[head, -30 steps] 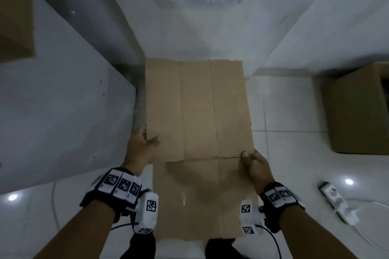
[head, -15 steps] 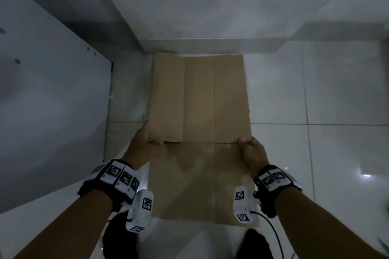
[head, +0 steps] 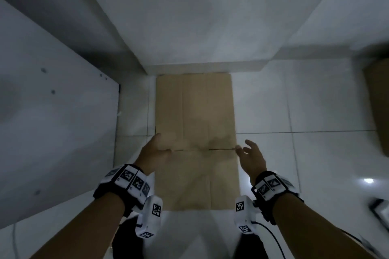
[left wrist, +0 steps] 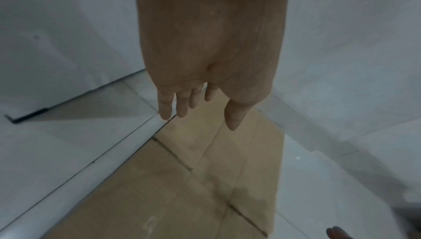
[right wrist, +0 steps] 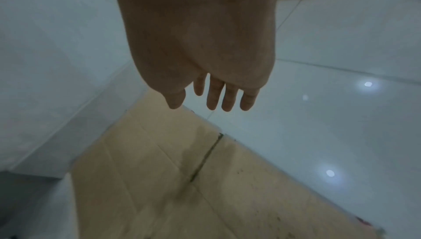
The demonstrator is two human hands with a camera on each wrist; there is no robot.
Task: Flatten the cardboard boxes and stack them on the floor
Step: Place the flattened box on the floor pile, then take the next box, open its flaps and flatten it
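Cardboard, flattened (head: 195, 132), lies on the white floor tiles (head: 315, 153) at centre frame. My left hand (head: 154, 153) and right hand (head: 251, 156) hover at its side edges, fingers loosely spread, holding nothing. Only the head view shows coded wrist markers (head: 134, 181); no readable writing.

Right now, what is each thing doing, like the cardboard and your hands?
Flat cardboard: lying flat on the floor, nobody holding it.
Left hand: open, fingers straight, above the cardboard's left edge.
Right hand: open, fingers spread, by its right edge.
Other box: standing, not flattened yet.
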